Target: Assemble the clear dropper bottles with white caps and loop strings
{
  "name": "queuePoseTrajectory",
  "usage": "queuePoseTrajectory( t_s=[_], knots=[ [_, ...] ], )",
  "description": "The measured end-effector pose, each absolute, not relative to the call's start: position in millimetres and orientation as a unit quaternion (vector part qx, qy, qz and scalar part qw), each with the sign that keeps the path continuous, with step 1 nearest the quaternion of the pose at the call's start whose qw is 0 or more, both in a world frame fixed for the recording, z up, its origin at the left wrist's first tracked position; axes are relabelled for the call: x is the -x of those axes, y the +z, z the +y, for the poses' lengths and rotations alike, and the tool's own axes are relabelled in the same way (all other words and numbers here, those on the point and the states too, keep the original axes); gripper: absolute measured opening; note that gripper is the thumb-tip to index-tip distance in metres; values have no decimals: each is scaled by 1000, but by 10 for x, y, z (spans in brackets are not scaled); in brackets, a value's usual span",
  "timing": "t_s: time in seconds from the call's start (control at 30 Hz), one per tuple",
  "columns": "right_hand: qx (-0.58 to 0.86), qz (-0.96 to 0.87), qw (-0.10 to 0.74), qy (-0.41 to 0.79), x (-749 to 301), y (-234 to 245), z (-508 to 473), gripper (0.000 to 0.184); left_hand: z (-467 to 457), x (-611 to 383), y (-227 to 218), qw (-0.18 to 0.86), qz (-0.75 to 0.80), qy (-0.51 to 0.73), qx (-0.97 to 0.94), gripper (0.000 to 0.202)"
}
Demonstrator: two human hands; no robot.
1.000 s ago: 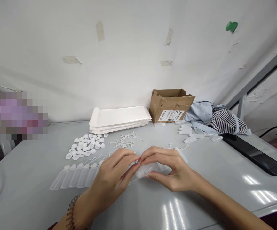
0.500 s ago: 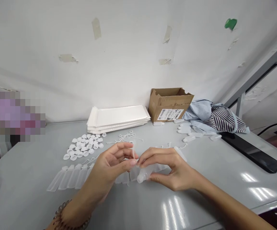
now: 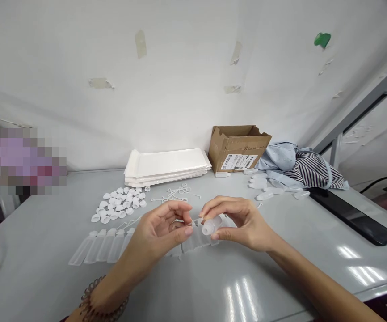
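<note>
My right hand (image 3: 243,223) grips a small translucent plastic bottle (image 3: 211,226) between thumb and fingers, its neck pointing left toward my other hand. Curled with thumb and fingertips drawn in, my left hand (image 3: 163,230) faces the bottle's neck across a small gap; whatever it pinches is too small to make out. Beneath and beside both hands lies a row of flat translucent bottles (image 3: 98,248), partly covered by my left forearm. White caps (image 3: 119,205) are grouped behind my left hand. Thin white straps with ring ends (image 3: 176,193) lie beyond the fingers.
A stack of white padded envelopes (image 3: 170,163) and an open cardboard box (image 3: 240,145) stand against the wall. More clear plastic pieces (image 3: 265,195) lie right of the box, before bundled blue and striped cloth (image 3: 314,169). A long black object (image 3: 351,217) rests on the grey table (image 3: 180,297).
The bottle has moved up and right with my right hand, its neck now turned more toward the camera. The hands are slightly farther apart. The thin strip upright at my left fingers no longer shows.
</note>
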State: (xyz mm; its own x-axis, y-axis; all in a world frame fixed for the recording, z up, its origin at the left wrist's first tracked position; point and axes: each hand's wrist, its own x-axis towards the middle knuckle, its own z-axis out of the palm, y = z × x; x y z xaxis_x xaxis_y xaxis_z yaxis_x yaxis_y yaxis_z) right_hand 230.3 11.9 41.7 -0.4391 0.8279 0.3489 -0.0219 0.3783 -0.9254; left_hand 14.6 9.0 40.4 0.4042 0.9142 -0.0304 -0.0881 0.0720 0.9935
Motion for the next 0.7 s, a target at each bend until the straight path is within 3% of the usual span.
queuePoseTrajectory(
  t_s=[0.3, 0.7],
  knots=[
    [285, -686, 430, 514, -2260, 392, 94, 28, 26, -218, 384, 369, 374, 455, -719, 9],
    [356, -623, 419, 556, -2234, 336, 110, 18, 27, -213, 366, 250, 407, 444, -758, 13]
  ],
)
